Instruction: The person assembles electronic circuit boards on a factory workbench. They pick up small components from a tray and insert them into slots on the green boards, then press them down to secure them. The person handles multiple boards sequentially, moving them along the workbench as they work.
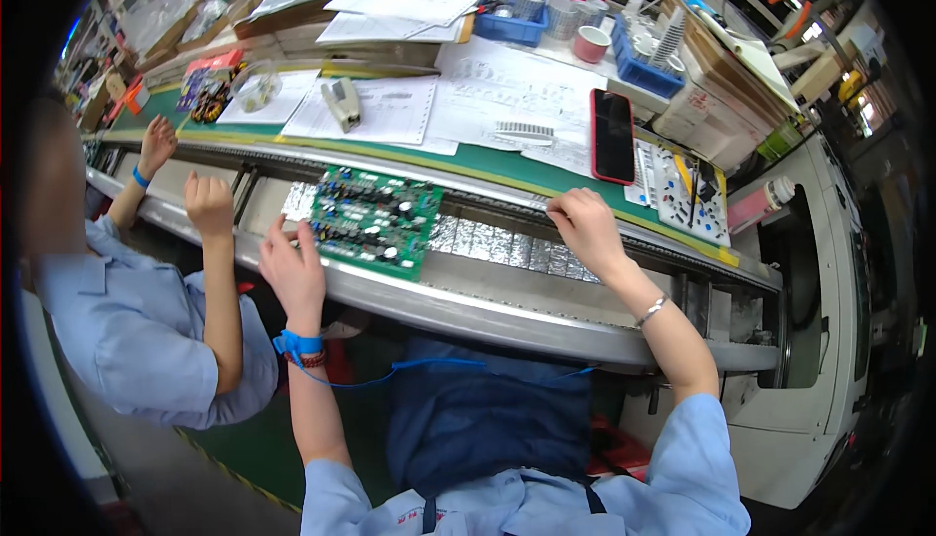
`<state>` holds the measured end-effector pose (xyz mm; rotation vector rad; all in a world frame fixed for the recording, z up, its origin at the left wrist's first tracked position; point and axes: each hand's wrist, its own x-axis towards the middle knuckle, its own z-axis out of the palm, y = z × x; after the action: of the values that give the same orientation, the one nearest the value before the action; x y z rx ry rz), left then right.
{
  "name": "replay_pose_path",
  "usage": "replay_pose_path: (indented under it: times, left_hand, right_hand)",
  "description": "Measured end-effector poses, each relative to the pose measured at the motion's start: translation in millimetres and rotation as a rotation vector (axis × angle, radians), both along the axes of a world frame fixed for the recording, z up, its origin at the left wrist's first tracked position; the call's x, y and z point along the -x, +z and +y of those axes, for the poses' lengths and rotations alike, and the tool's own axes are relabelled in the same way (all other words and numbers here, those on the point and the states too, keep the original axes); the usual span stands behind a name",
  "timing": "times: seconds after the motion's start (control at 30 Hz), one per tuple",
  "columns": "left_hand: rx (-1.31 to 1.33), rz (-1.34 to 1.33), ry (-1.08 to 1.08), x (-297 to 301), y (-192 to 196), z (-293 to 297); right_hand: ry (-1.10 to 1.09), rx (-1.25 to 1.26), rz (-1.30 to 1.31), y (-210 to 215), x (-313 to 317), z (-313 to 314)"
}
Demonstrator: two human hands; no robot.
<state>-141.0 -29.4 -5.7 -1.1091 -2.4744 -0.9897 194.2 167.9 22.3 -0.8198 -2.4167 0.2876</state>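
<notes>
A green circuit board (375, 219) crowded with small parts lies flat across the conveyor rails (478, 304). My left hand (292, 268) is at the board's left edge, thumb and forefinger apart, the thumb by its near left corner. Whether it presses on the board cannot be made out. A blue wrist strap (297, 343) with a cord circles my left wrist. To the right of the board, my right hand (590, 232) hovers around the far rail with its fingers bent and drawn together. Anything between those fingertips is hidden or too small to see.
A co-worker (156, 312) sits at my left, both hands over the conveyor. Behind the far rail lie papers (512, 97), a stapler (341, 104), a phone (612, 136) and a tray of small parts (682, 195). Blue bins (643, 68) stand farther back; a white machine (809, 341) is right.
</notes>
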Motion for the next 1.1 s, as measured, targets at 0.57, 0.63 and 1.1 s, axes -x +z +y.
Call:
replay_pose_path:
  times: [0.57, 0.63, 1.1]
  left_hand:
    - [-0.055, -0.041, -0.349, -98, 7, -5]
    - [-0.079, 0.012, -0.321, -101, 6, -7]
    - [-0.153, -0.021, -0.758, -166, 15, -16]
  right_hand:
    - [0.307, 0.452, -0.06, 48, 6, -67]
    - [0.307, 0.522, -0.061, 46, 11, -67]
    - [0.201, 0.242, -0.015, 36, 17, -59]
